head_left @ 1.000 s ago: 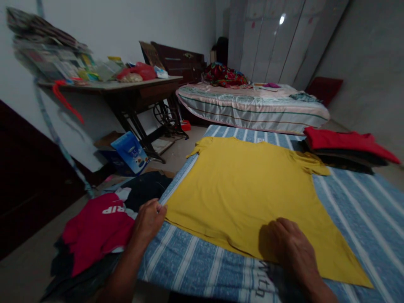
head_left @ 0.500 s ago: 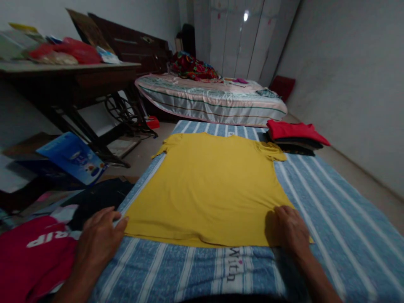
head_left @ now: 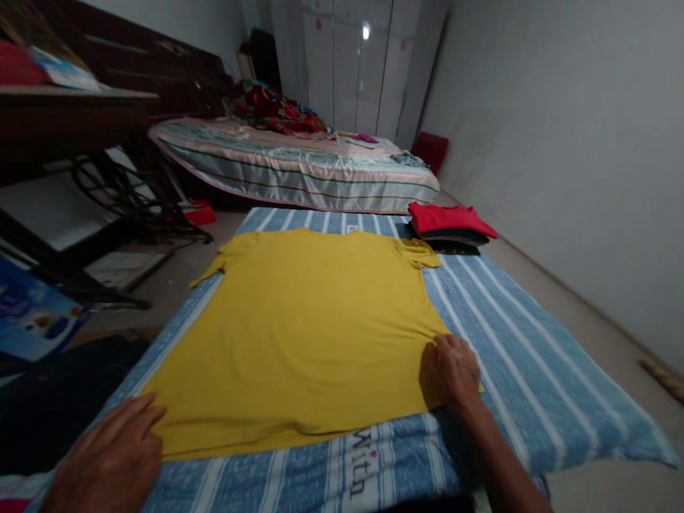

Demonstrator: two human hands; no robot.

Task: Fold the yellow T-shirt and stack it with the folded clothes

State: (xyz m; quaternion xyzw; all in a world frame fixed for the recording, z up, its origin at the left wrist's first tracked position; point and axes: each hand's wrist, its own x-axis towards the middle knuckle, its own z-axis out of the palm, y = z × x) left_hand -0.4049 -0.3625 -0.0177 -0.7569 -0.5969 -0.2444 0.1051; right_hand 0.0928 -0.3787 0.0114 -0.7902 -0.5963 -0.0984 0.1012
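A yellow T-shirt (head_left: 299,328) lies spread out on a blue-and-white striped bed cover (head_left: 513,342), its hem nearest me and its short sleeves at the far end. At the lower left corner of the hem is my left hand (head_left: 115,449), fingers stretched out and touching or just beside the fabric edge. My right hand (head_left: 457,367) has its fingers curled onto the shirt's right side near the hem, and small creases run toward it. Its fingertips are partly hidden.
A stack of folded clothes with a red garment (head_left: 449,219) on top sits at the far right of the cover. Beyond stands another bed (head_left: 299,171). To the left are a sewing-machine table (head_left: 80,121), a blue box (head_left: 32,313) and dark clothing (head_left: 69,392).
The view has turned to the right, so everything sits further left. My left hand's fingers are now lower and flatter by the hem corner. My right hand stays at the shirt's right side.
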